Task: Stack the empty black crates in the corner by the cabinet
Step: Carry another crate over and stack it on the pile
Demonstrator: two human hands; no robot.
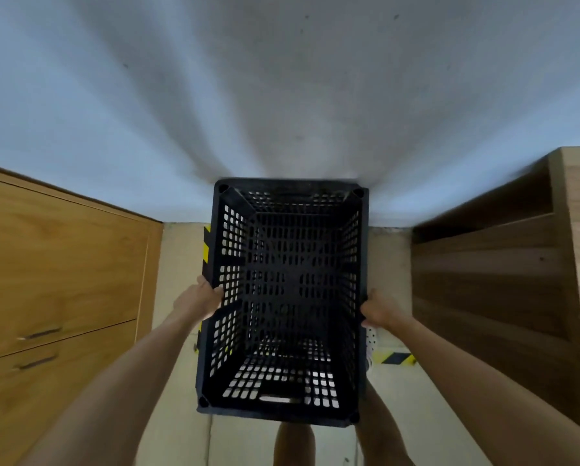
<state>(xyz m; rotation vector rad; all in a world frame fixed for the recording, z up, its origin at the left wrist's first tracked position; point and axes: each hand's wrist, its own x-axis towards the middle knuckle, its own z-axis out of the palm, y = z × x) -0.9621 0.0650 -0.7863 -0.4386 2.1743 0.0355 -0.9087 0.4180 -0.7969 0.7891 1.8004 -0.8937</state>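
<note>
An empty black perforated crate (pixel 286 297) fills the centre of the head view, seen from above with its open top toward me. My left hand (pixel 199 301) grips its left rim about halfway along. My right hand (pixel 381 311) grips the right rim opposite. The crate's far end is close to the grey wall (pixel 281 95). More black lattice shows through its floor, so I cannot tell whether it rests on another crate or hangs free. A wooden cabinet (pixel 56 264) with drawers stands to the left of it.
A brown wooden shelf unit (pixel 503 264) stands to the right. Pale floor tiles (pixel 177 432) carry yellow-and-black hazard tape (pixel 394 358) by the crate. My legs (pixel 293 445) show under the crate's near end. The gap between cabinet and shelf is narrow.
</note>
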